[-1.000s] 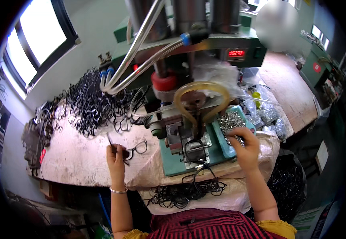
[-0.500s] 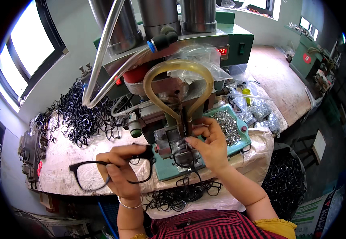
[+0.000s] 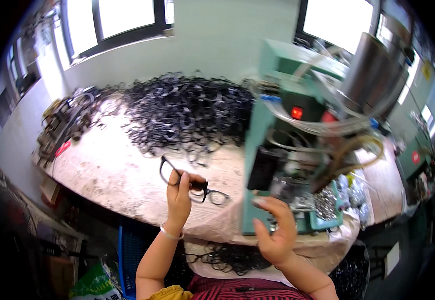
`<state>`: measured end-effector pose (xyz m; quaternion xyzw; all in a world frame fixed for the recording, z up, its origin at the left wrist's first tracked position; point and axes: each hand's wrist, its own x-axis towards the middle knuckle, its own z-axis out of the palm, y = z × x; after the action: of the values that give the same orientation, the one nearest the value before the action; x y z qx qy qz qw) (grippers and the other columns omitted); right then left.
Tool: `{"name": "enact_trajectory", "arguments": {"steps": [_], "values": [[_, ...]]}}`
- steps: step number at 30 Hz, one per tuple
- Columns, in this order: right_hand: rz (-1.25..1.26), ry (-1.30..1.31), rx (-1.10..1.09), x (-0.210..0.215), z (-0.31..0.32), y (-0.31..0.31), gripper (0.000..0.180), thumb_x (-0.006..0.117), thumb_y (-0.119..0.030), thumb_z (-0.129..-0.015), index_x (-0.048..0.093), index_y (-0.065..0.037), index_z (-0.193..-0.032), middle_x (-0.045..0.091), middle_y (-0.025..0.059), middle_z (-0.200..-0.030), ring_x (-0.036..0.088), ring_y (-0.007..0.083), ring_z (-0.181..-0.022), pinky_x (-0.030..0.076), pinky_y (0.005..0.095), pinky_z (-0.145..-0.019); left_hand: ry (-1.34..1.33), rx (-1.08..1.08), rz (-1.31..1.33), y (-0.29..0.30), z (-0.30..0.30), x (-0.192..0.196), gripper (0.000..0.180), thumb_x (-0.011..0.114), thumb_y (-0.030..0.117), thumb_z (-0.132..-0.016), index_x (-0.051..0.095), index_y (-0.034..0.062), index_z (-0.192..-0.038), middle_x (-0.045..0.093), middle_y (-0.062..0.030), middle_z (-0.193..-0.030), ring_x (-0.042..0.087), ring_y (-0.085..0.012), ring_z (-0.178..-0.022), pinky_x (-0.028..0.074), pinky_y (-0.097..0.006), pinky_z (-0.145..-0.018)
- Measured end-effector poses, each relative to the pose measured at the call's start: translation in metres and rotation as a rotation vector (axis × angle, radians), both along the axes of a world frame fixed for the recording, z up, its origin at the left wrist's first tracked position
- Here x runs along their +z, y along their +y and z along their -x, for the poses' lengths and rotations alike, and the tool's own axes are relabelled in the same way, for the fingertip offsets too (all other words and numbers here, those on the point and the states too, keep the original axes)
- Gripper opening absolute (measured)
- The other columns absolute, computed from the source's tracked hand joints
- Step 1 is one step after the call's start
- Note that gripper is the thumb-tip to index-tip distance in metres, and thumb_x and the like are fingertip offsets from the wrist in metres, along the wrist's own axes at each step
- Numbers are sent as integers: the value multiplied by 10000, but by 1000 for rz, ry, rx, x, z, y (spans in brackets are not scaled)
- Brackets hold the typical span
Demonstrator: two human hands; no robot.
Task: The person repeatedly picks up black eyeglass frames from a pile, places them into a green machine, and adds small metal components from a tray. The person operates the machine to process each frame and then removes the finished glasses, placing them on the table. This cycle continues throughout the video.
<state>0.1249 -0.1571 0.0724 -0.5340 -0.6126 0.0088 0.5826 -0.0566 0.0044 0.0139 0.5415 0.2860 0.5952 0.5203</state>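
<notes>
Head view, from the left: the left hand pinches a dark glasses frame above the tabletop, nearer the person than the heaped black frames. Another rim shows just to the right; I can't tell whether it belongs to the held piece. Further over, the right hand hangs by the green press, thumb and forefinger wide apart, nothing visible between them, shiny bits beyond. I'd pinch lightly so thin rims don't bend, keep clear of the heap, and mind bare fingertips beside the press.
</notes>
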Motion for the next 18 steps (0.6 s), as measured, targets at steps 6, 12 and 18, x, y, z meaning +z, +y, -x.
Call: {"name": "enact_trajectory", "arguments": {"steps": [6, 12, 18], "values": [[70, 488, 194, -14, 99, 311, 295, 634, -37, -822, 635, -30, -1117, 689, 133, -1075, 646, 250, -1048, 485, 340, -933, 188, 246, -19, 148, 67, 4, 352, 438, 263, -1061, 628, 9, -910, 702, -76, -830, 634, -116, -742, 514, -265, -669], [265, -155, -575, 12, 19, 527, 315, 623, -133, -767, 680, -81, -1073, 672, 148, -1096, 626, 352, -1089, 530, 465, -908, 496, 560, -17, 335, 218, -31, 316, 520, 239, -976, 726, 0, -957, 733, -119, -868, 667, -218, -800, 506, -338, -757], [987, -570, -980, 3, -168, 591, 377, 591, -263, -899, 689, -97, -1223, 627, 127, -1334, 576, 310, -1260, 464, 437, -1018, 685, 281, -183, 512, 274, -60, 488, 356, 350, -1009, 735, 52, -1085, 728, -83, -1119, 625, -188, -1104, 434, -316, -941]]}}
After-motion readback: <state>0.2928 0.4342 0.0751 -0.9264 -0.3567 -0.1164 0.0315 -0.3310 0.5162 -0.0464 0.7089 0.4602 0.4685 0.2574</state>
